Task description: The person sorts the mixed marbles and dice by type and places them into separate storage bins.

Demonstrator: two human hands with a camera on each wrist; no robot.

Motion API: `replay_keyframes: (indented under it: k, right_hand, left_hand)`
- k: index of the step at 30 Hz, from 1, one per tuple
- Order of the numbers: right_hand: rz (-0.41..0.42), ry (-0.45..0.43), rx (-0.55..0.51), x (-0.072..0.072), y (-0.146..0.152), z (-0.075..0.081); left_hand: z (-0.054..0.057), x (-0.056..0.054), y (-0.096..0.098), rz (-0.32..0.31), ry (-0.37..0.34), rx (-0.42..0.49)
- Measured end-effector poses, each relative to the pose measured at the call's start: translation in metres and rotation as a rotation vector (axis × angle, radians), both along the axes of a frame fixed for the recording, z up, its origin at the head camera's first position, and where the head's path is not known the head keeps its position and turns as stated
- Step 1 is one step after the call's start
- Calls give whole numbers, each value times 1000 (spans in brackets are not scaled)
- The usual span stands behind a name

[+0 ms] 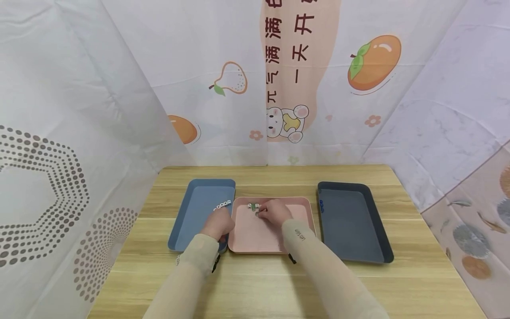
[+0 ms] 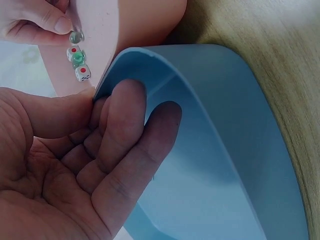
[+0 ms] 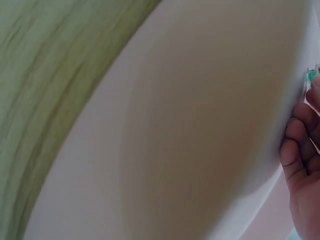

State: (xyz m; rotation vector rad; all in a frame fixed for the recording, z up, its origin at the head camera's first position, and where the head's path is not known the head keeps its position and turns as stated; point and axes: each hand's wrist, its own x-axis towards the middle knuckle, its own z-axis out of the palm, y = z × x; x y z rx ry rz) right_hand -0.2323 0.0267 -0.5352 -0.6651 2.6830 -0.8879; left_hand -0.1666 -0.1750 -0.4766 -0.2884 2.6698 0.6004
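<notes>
My left hand (image 1: 219, 223) is at the side where the blue tray (image 1: 174, 230) meets the pink tray (image 1: 255, 248). In the left wrist view its thumb and curled fingers (image 2: 125, 120) pinch the blue tray's rim, fingers on the inside. Over the pink tray, my right hand (image 1: 277, 211) pinches a clear glass marble (image 2: 76, 37) at its fingertips. Just beside it, two white dice (image 2: 83, 73) with red pips lie in line with a green marble (image 2: 78, 59) between them. The right wrist view catches only part of the right hand (image 3: 305, 165).
A row of white dice (image 1: 222, 204) lies in the blue tray's far right part. To the right stands a dark grey tray (image 1: 350, 226) with several small blue pieces (image 1: 321, 206) along its left wall. All trays rest on a wooden table (image 1: 255, 288) before a printed curtain (image 1: 191, 44).
</notes>
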Motion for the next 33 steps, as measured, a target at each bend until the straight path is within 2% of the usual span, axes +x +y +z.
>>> replay_keyframes:
  k: [8, 19, 25, 30, 33]
  right_hand:
    - [45, 21, 13, 2, -13, -4]
    - [77, -18, 25, 8, -23, -2]
    - [58, -41, 20, 8, -29, -2]
    - [67, -11, 22, 8, -33, -3]
    - [52, -23, 22, 8, -35, -3]
  left_hand:
    - [-1, 1, 1, 10, -10, 9]
    - [-3, 0, -1, 6, -14, 13]
    - [-1, 1, -2, 3, -18, 15]
    - [-3, 0, -3, 14, -19, 34]
    - [-3, 0, -4, 11, -19, 28]
